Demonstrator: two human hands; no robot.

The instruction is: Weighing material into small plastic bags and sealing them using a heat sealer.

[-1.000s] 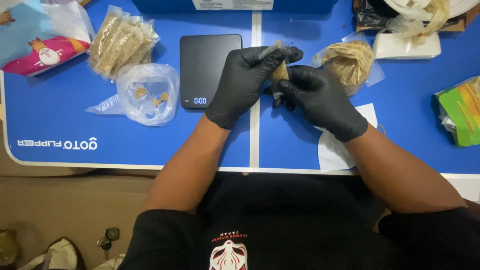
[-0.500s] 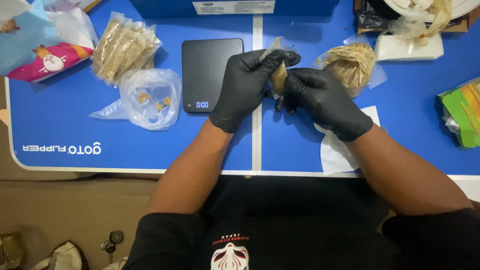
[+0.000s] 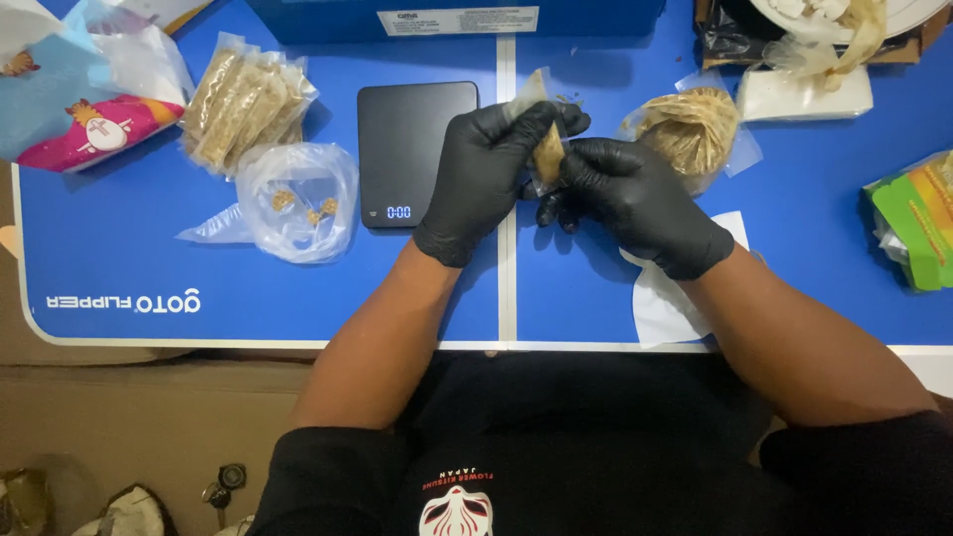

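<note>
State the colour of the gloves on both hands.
Black on both the left hand and right hand, which pinch a small clear packet; head view.

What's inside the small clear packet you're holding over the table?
The small clear packet shows a tan, fibrous filling. The gloved left hand and right hand pinch it from both sides, so its lower half and any seal are covered.

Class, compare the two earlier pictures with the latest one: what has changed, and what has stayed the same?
Almost nothing changed. Both gloved hands, left hand and right hand, still pinch the small clear packet between them above the blue table. The black scale and clear bag stayed put.
</note>
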